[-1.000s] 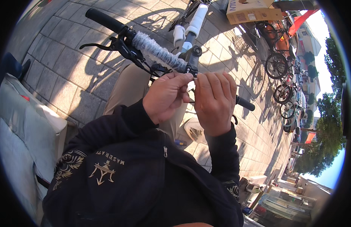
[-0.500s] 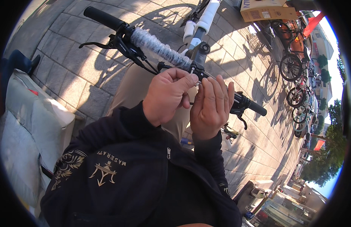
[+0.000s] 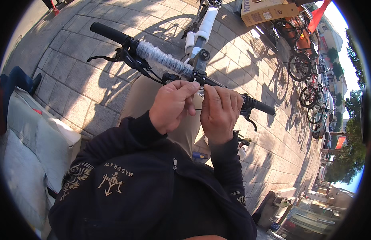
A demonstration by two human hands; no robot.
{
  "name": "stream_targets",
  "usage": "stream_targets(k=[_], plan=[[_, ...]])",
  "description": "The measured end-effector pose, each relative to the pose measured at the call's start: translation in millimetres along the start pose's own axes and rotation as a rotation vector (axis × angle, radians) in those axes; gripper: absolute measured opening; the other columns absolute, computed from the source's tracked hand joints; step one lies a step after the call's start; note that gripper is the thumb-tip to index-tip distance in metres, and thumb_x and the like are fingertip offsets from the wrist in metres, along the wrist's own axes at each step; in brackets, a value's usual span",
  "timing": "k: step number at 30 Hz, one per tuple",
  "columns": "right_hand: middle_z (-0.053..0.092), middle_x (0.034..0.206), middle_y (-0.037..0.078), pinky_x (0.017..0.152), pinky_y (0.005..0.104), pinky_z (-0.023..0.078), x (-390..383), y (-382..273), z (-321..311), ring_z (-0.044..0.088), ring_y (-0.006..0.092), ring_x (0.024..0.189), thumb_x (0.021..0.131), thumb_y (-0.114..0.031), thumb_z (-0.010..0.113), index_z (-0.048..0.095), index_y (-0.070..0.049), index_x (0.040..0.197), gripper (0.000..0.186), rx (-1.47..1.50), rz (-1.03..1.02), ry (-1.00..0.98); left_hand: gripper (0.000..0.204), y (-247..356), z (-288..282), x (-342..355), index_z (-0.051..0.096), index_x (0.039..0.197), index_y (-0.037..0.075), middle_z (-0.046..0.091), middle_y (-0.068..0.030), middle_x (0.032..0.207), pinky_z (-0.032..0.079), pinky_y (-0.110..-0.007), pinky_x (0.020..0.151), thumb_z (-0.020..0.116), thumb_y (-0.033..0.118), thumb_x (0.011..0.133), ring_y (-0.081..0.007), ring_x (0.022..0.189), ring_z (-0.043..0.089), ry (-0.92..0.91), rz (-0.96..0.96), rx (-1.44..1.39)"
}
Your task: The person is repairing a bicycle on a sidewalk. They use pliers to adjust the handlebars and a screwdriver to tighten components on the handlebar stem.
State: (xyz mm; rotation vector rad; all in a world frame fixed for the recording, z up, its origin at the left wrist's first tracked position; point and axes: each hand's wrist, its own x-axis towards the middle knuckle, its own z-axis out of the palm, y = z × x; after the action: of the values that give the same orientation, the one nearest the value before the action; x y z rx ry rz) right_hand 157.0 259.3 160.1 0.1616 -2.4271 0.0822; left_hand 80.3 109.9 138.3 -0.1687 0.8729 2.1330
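My left hand (image 3: 172, 105) is closed in a pinch, thumb against forefinger, on a thin silver rod (image 3: 195, 80) at the front of the stem clamp (image 3: 199, 75). Most of that rod is hidden by the fingers. Right beside it, my right hand (image 3: 221, 110) has its fingers bent and pressed together; whatever they grip is out of sight. Both hands are just on my side of the handlebar (image 3: 167, 63), whose left part is wrapped in clear plastic. Black grips and brake levers are at its ends, the left grip (image 3: 109, 33) and the right grip (image 3: 264, 107).
The white-wrapped bicycle frame (image 3: 207, 24) extends away from me. A worn pale padded seat (image 3: 43, 128) stands at my left, near a dark boot (image 3: 23, 80). A cardboard box (image 3: 269, 14) and several parked bicycles (image 3: 300, 66) are to the right on the paving.
My right hand's fingers, straighter and raised before, have curled down beside the clamp. The left hand keeps its pinch. The view has shifted slightly, with the handlebar appearing a little further left.
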Motion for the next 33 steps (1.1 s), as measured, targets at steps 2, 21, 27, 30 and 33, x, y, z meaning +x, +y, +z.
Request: stream_targets(k=[2, 21, 27, 30, 33], plan=[[0.067, 0.105, 0.004, 0.097, 0.0434, 0.047, 2, 5, -15, 0.066, 0.024, 0.099, 0.086, -0.006, 0.074, 0.073, -0.008, 0.117, 0.031, -0.056, -0.054, -0.058, 0.018, -5, 3, -7, 0.066, 0.101, 0.008, 0.062, 0.0014, 0.077, 0.034, -0.022, 0.04, 0.071, 0.024, 0.107, -0.0114, 0.055, 0.063, -0.009, -0.047, -0.036], [0.066, 0.101, 0.003, 0.1, 0.0419, 0.043, 40, 19, -48, 0.063, 0.022, 0.098, 0.085, -0.009, 0.072, 0.073, -0.007, 0.114, 0.029, -0.173, -0.28, -0.263, 0.02, -15, 4, 7, 0.067, 0.11, 0.007, 0.062, 0.0021, 0.077, 0.032, -0.021, 0.04, 0.065, 0.028, 0.111, -0.0113, 0.057, 0.064, -0.128, -0.183, -0.162], [0.064, 0.097, 0.004, 0.101, 0.0401, 0.042, 65, 9, -51, 0.061, 0.0221, 0.095, 0.084, -0.014, 0.068, 0.072, -0.007, 0.104, 0.022, -0.207, -0.356, -0.338, 0.022, -11, -7, 14, 0.062, 0.109, 0.011, 0.057, 0.0044, 0.085, 0.033, -0.021, 0.044, 0.06, 0.033, 0.114, -0.0091, 0.065, 0.056, -0.289, -0.35, -0.382], [0.064, 0.094, 0.005, 0.099, 0.039, 0.042, 78, 4, -55, 0.061, 0.0222, 0.095, 0.082, -0.013, 0.068, 0.072, -0.006, 0.101, 0.021, -0.249, -0.41, -0.408, 0.023, -8, -2, 10, 0.061, 0.112, 0.012, 0.055, 0.0049, 0.086, 0.033, -0.02, 0.045, 0.058, 0.034, 0.114, -0.0078, 0.066, 0.054, -0.244, -0.384, -0.391], [0.064, 0.092, 0.005, 0.096, 0.0388, 0.044, 82, 5, -58, 0.061, 0.0227, 0.095, 0.081, -0.011, 0.068, 0.072, -0.005, 0.102, 0.022, -0.228, -0.401, -0.462, 0.024, -7, -1, 8, 0.061, 0.111, 0.011, 0.056, 0.004, 0.086, 0.032, -0.02, 0.045, 0.058, 0.034, 0.114, -0.0083, 0.066, 0.055, -0.223, -0.372, -0.397]])
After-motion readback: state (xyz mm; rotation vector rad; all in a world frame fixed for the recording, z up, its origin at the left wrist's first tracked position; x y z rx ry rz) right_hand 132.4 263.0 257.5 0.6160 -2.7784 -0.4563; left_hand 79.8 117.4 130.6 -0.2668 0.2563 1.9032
